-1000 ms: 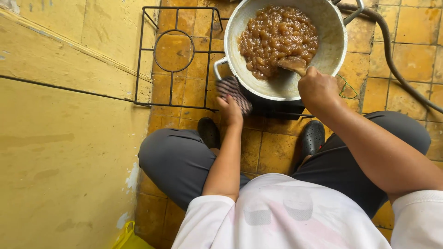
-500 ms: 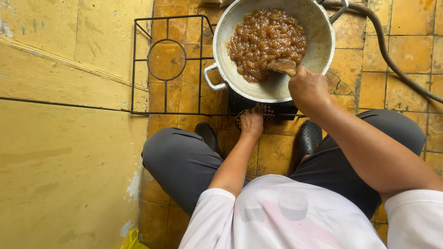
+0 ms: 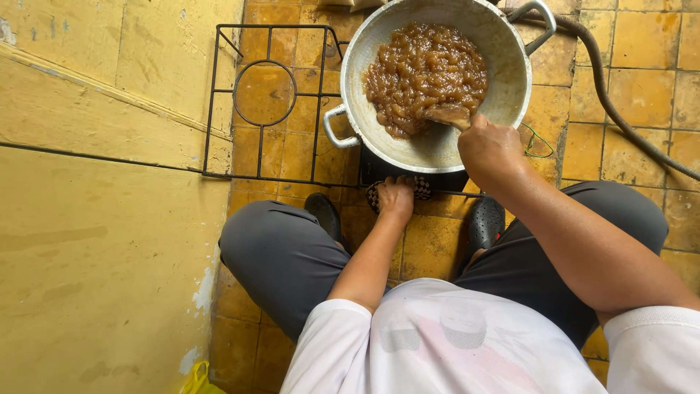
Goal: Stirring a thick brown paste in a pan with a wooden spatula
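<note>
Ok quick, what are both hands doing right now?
Left hand: closed on a checkered cloth below the pot.
Right hand: closed on the wooden spoon in the brown food.

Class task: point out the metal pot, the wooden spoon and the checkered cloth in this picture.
metal pot (image 3: 510, 80): head view, bare inner wall.
wooden spoon (image 3: 446, 114): head view, its blade in the brown food.
checkered cloth (image 3: 422, 187): head view, edge beside the left hand (image 3: 396, 198).

A crumpled yellow package (image 3: 198, 378) lies by the wall, bottom left.
</note>
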